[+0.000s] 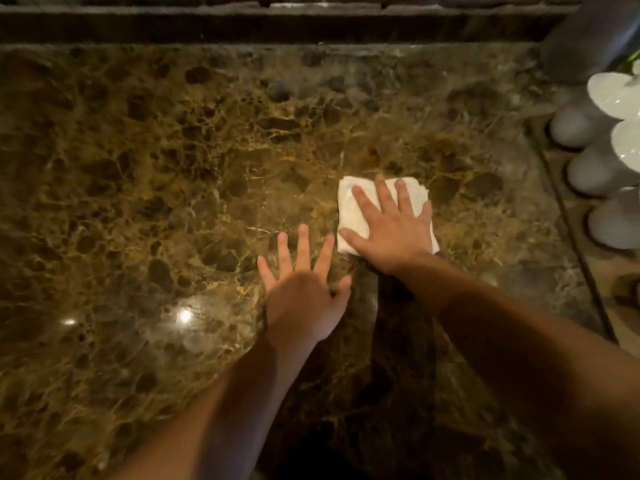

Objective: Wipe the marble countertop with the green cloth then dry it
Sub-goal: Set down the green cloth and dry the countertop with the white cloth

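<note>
A brown, gold-veined marble countertop (pixel 156 174) fills the view. A folded white cloth (pixel 349 216) lies flat on it right of the middle. My right hand (pixel 391 226) presses flat on this cloth with fingers spread, covering most of it. My left hand (pixel 304 282) rests flat on the bare marble just to the left of the cloth, fingers apart, holding nothing. No green cloth is in view.
Several white rounded ornaments (pixel 588 171) stand in a row along the right edge, with white glossy pieces (pixel 613 95) above them. A dark raised ledge (pixel 277 26) runs along the back of the counter. Light glints off the marble at the lower left (pixel 183 315).
</note>
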